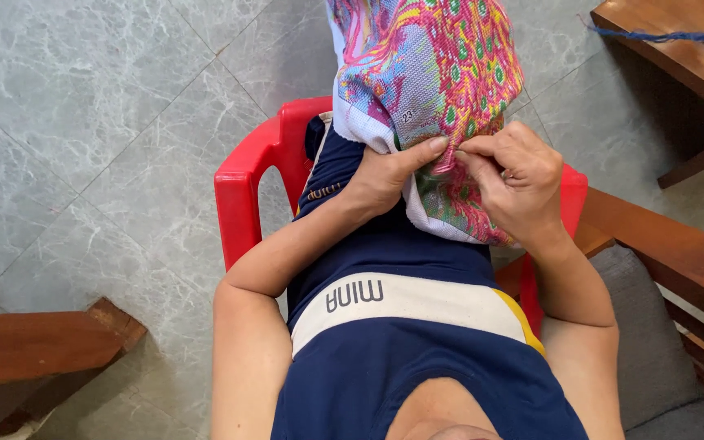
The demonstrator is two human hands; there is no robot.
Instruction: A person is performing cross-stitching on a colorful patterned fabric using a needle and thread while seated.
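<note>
Head view: left hand (385, 175) and right hand (511, 175) both pinched on colourful embroidered cloth (429, 73), above red chair (246, 183).

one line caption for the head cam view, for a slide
Seated by a red plastic chair, left hand and right hand pinch a colourful cross-stitch cloth.

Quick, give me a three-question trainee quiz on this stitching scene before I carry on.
1. True or false: the left hand grips the multicoloured peacock-pattern embroidery cloth.
2. What does the right hand do? A) rests on the grey marble-tile floor B) pinches at the cloth's edge C) holds the red plastic chair
3. Fill in: the blue thread lies on the brown ____ furniture at top right.

Key: 1 true; 2 B; 3 wooden.
</note>
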